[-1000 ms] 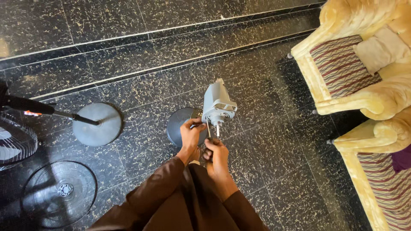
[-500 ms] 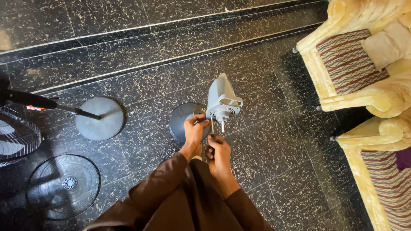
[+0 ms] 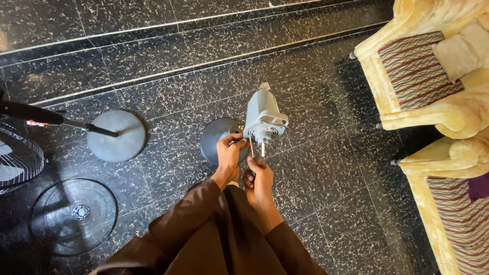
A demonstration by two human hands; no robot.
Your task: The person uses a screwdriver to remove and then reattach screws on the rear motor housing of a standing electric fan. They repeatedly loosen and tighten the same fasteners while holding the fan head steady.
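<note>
Two brown sleeves [image 3: 219, 234] filled the bottom of the view, and from them both hands reached forward over the dark speckled floor [image 3: 326, 203]. The right hand [image 3: 261, 175] sat nearest, its fingers [image 3: 254, 164] curled shut around a thin tool [image 3: 251, 148] — too slim to tell its kind — whose shaft pointed up toward the underside of the grey fan motor housing [image 3: 262, 114]. Just beside it the left hand [image 3: 229, 153] gripped the lower edge of that housing, fingers [image 3: 235, 138] pressed closed against the grey casing. The housing stood tilted away from the person, a short metal shaft [image 3: 263, 148] sticking out below it, and directly behind the left hand lay the round dark base [image 3: 214, 140] of the same stand, flat on the floor. Off to the left, well apart, a wire fan guard [image 3: 74, 214] lay flat, and another guard [image 3: 18, 158] showed partly at the frame's edge. Farther back a second round grey base [image 3: 116, 135] rested on the floor with a black pole [image 3: 46, 117] slanting from it toward the left edge. On the right side stood two cream armchairs — one [image 3: 448, 203] close, the other [image 3: 423, 71] beyond it — both with striped seat cushions.
</note>
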